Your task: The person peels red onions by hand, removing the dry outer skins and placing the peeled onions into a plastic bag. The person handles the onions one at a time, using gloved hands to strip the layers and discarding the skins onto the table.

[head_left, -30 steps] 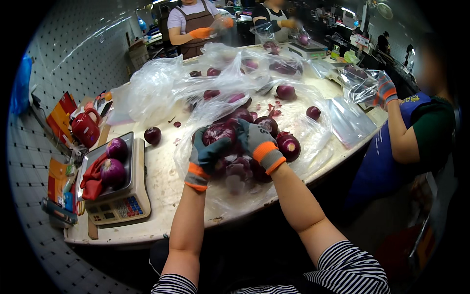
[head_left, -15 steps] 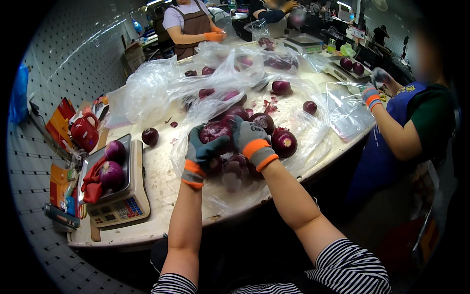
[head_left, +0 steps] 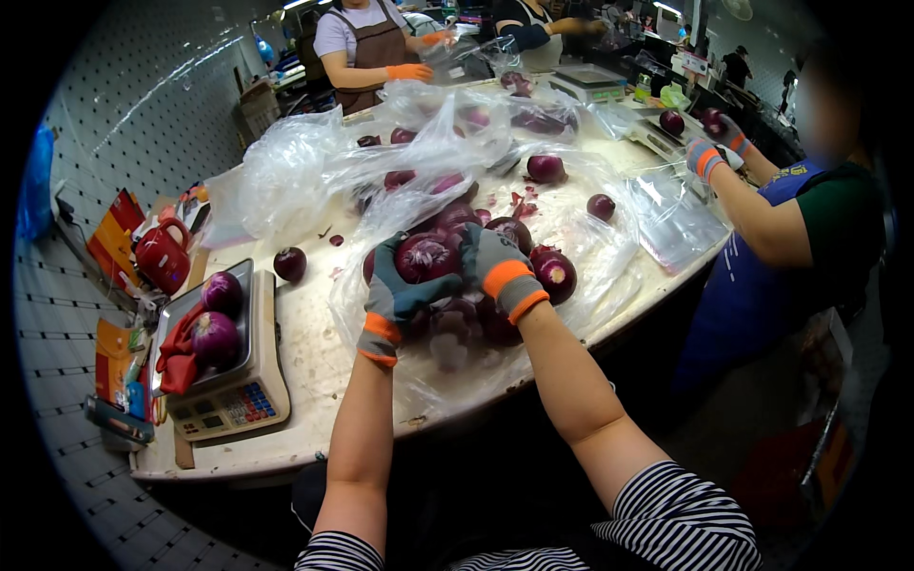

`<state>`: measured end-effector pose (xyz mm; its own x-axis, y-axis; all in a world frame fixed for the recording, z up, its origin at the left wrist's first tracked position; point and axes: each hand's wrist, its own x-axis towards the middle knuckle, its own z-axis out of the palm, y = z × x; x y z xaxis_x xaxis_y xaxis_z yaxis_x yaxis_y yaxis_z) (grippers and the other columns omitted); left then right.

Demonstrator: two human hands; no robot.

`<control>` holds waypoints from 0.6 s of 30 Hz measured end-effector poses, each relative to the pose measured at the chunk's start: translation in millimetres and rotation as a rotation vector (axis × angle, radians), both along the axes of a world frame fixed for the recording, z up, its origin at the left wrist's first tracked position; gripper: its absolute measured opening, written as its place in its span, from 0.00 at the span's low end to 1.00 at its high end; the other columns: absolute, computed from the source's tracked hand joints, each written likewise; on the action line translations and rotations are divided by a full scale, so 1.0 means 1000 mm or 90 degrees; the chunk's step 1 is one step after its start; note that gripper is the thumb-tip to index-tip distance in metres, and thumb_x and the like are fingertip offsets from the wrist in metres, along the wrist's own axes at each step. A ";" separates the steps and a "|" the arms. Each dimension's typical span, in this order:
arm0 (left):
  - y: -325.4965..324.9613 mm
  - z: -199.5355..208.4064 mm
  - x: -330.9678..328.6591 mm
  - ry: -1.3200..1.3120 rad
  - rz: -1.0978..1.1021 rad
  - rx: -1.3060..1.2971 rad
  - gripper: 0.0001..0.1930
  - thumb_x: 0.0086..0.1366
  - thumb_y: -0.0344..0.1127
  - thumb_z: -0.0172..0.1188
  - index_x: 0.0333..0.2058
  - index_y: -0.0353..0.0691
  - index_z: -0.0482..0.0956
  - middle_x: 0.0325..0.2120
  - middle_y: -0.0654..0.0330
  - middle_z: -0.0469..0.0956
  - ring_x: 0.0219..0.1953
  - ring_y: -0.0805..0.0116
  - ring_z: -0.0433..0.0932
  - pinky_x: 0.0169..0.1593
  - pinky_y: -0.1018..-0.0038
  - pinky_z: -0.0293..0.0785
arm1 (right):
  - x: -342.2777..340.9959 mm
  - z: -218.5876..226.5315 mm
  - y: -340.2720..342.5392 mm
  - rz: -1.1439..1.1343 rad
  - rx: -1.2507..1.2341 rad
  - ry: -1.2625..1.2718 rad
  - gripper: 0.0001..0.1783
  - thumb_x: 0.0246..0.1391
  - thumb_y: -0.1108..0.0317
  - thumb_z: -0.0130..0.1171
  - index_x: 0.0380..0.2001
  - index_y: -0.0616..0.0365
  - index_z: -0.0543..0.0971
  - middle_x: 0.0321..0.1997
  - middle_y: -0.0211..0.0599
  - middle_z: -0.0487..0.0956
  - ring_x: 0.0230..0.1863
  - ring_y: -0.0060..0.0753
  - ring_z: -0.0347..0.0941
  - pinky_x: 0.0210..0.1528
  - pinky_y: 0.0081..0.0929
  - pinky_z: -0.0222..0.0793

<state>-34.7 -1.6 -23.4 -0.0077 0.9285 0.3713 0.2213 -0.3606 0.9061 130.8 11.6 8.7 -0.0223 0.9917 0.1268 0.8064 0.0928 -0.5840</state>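
A large red onion (head_left: 426,257) is held above the pile, between my two gloved hands. My left hand (head_left: 398,293) curls round its left and lower side, thumb stretched across the front. On the opposite side, my right hand (head_left: 495,261) has its fingers bent against the onion; their tips are partly hidden. Both gloves are grey and dark teal with orange cuffs. More red onions lie close about, including one behind (head_left: 510,233) and one to the right (head_left: 554,273) showing a pale root end. Several beneath my hands are under clear plastic.
At left, a scale (head_left: 224,409) carries two red onions (head_left: 217,339) and red net bags (head_left: 179,357). Crumpled clear plastic (head_left: 295,171) spreads across the table. Clear bags (head_left: 671,224) lie near a co-worker (head_left: 781,228) at right. Another person (head_left: 357,48) stands across the table.
My right hand has shifted slightly right, and more of the held onion shows. The co-worker at right has taken an onion off the far scale. The person across has moved their hands apart.
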 end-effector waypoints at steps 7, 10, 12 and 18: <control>-0.010 0.017 0.006 -0.137 -0.140 -0.031 0.37 0.34 0.36 0.73 0.47 0.32 0.69 0.40 0.55 0.75 0.42 0.67 0.75 0.47 0.72 0.73 | 0.020 -0.039 0.039 0.317 -0.160 0.703 0.17 0.53 0.71 0.49 0.48 0.57 0.72 0.26 0.28 0.75 0.16 0.17 0.63 0.16 0.16 0.59; -0.017 0.009 -0.003 -0.207 -0.160 -0.056 0.39 0.37 0.35 0.72 0.50 0.33 0.66 0.44 0.54 0.72 0.45 0.66 0.73 0.49 0.71 0.72 | 0.018 -0.018 0.025 0.210 -0.244 0.650 0.14 0.52 0.74 0.53 0.44 0.57 0.74 0.24 0.27 0.74 0.14 0.17 0.63 0.15 0.18 0.59; -0.022 0.014 0.000 -0.313 -0.241 -0.115 0.40 0.39 0.33 0.73 0.53 0.34 0.63 0.46 0.54 0.70 0.46 0.64 0.72 0.49 0.71 0.73 | 0.016 -0.016 0.021 0.211 -0.232 0.686 0.15 0.51 0.73 0.54 0.44 0.59 0.74 0.25 0.27 0.75 0.18 0.19 0.66 0.19 0.20 0.63; -0.020 0.015 0.004 -0.786 -0.411 -0.180 0.31 0.55 0.45 0.62 0.55 0.38 0.64 0.52 0.50 0.68 0.54 0.50 0.67 0.60 0.55 0.61 | 0.019 -0.045 0.040 0.199 -0.100 0.709 0.24 0.47 0.69 0.60 0.49 0.65 0.71 0.41 0.37 0.76 0.39 0.27 0.72 0.38 0.22 0.70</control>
